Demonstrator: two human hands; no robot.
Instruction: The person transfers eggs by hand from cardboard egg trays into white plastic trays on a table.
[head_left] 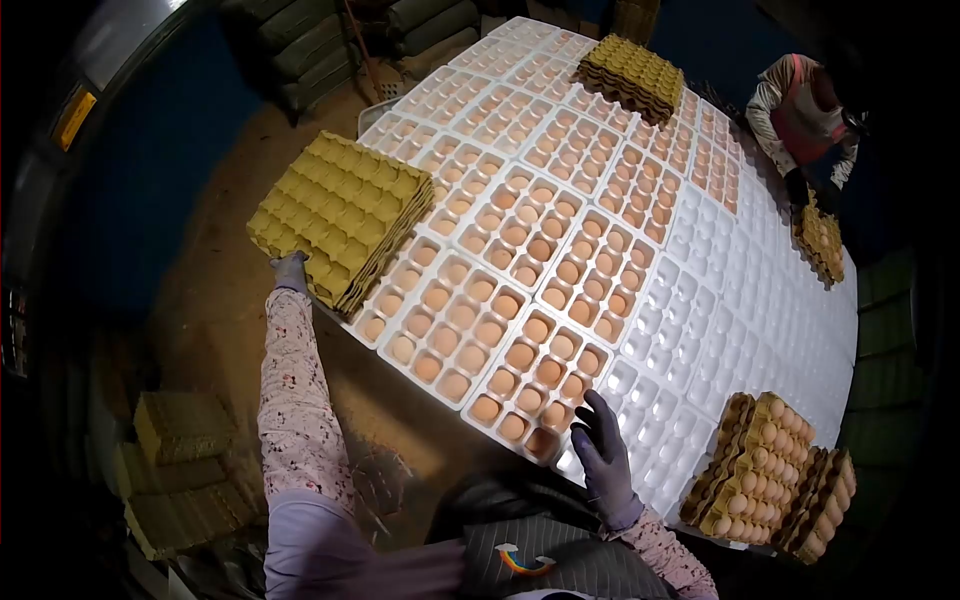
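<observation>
My left hand (pixel 291 270), in a grey-purple glove, grips the near edge of a yellow pulp egg tray at the top of a stack of egg trays (pixel 340 215); some fingertips are hidden. My right hand (pixel 605 460), gloved alike, holds nothing and has its fingers apart. It hovers over the near edge of the table, beside a white plastic tray (pixel 660 410) with bare cells. Left of it lies a white tray of brown eggs (pixel 549 372). Several more egg-filled white trays (pixel 460 318) spread towards the far end.
Pulp trays full of eggs (pixel 762 465) stand stacked at the near right corner. Another stack of yellow trays (pixel 632 75) sits at the far end. Across the table a co-worker (pixel 805 115) handles a pulp tray of eggs (pixel 820 240). Bundled trays (pixel 185 430) lie on the floor at left.
</observation>
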